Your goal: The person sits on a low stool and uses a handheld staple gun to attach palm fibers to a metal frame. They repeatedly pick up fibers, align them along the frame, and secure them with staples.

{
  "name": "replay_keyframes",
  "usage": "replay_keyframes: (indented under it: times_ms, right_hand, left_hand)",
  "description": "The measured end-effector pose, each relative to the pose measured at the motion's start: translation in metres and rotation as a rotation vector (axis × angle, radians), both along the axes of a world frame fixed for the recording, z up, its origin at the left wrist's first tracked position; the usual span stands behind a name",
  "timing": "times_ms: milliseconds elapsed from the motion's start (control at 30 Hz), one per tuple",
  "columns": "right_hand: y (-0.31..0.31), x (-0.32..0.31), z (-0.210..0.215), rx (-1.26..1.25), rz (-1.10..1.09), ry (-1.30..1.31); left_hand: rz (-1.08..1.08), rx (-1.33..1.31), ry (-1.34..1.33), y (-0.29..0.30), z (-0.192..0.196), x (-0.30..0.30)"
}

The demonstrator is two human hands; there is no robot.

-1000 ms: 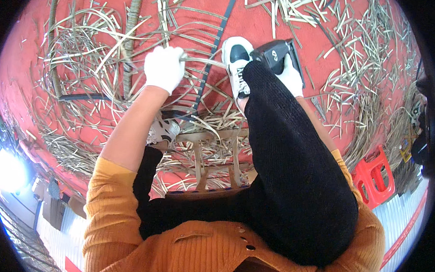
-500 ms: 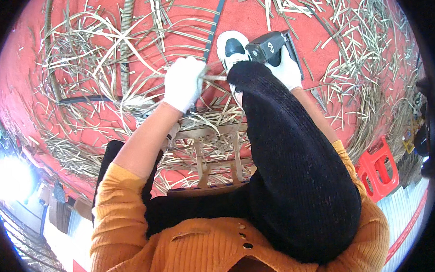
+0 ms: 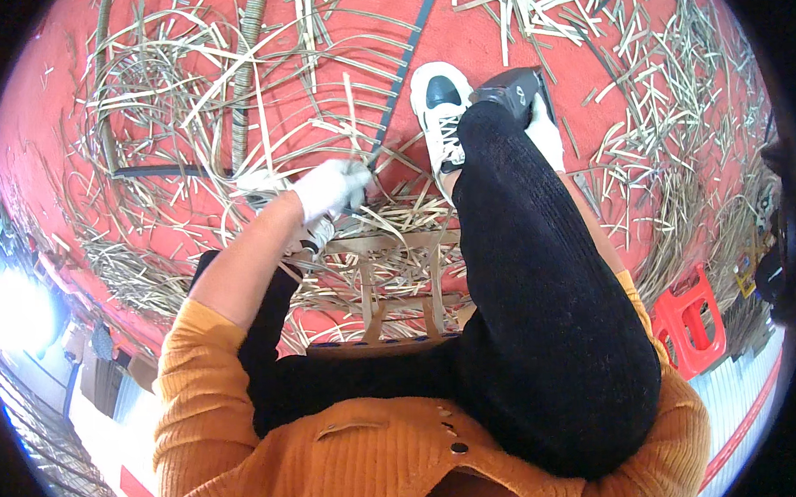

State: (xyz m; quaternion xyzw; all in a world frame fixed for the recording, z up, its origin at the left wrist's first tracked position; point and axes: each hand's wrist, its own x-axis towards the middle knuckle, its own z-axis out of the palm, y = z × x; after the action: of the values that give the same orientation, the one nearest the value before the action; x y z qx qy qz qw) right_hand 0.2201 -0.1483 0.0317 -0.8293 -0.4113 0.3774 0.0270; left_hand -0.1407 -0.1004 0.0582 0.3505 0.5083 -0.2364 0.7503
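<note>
My left hand (image 3: 330, 189), in a white glove, is closed at the near end of a dark bar (image 3: 399, 73) of a frame. A pale flat strip (image 3: 350, 101) stands up from its fingers, whose tips are slightly blurred. Several other strips are fixed along this bar and sweep left toward a wrapped bar (image 3: 242, 87). Beyond my raised knee, my right hand (image 3: 548, 142), also gloved, grips a black staple gun (image 3: 513, 91). Part of the tool and most of those fingers are hidden behind the knee and the tool body.
Cut strips (image 3: 666, 151) litter the red floor covering (image 3: 460, 27). My white shoe (image 3: 441, 98) stands beside the frame's dark bar. A wooden chair or stool frame (image 3: 398, 241) is below my legs. A red plastic stool (image 3: 692, 321) stands at the right.
My left hand has moved nearer to me, and the strip at its fingers now points away instead of toward my knee. The staple gun has shifted slightly right in the picture.
</note>
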Motion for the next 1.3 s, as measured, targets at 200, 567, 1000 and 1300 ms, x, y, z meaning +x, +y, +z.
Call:
replay_keyframes:
  times_ms: [200,567,1000,1300]
  right_hand:
    - [-0.005,-0.001,-0.023,-0.007,0.016,0.035]
    - [0.019,0.003,-0.01,-0.33,0.256,-0.104]
    - [0.058,-0.015,0.038,0.523,0.263,0.181]
    - [-0.025,-0.01,0.001,0.0,0.055,-0.038]
  left_hand:
    - [-0.953,0.27,-0.48,0.008,0.004,-0.068]
    - [-0.038,0.022,0.118,-0.032,0.081,-0.143]
    - [-0.013,0.222,0.017,-0.039,0.07,-0.141]
    - [0.226,0.685,-0.034,0.157,0.05,0.006]
